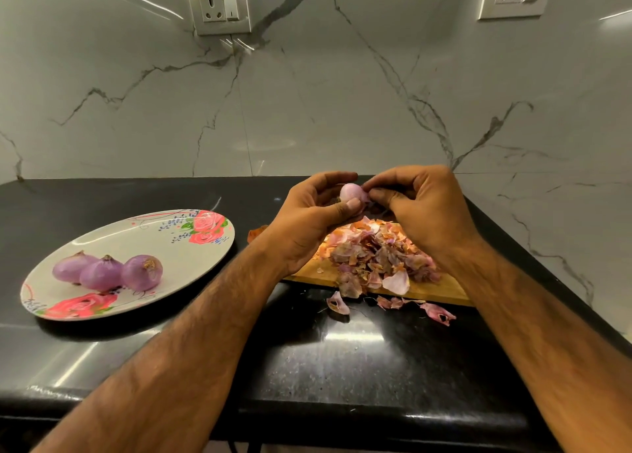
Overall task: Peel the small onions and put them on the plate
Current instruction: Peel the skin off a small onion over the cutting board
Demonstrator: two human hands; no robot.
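The small pale-purple onion is held up over the far edge of the light wooden chopping board, clear of its surface. Your left hand grips it, with the thumb pressed on its near side and the fingers curled over the far side. Your right hand is curled in at the onion's right end, pinching what looks like a strip of loose skin.

The onion's long axis seems to run left to right between your hands, so the skin should strip away to the right. The round white plate with red rose prints lies well to the left of the board. It carries three peeled purple onions, which touch in a row. Your left hand holds the onion and is nearer the plate, so it is the natural one to carry it across. A heap of dry pink-brown peelings covers the board under your hands.
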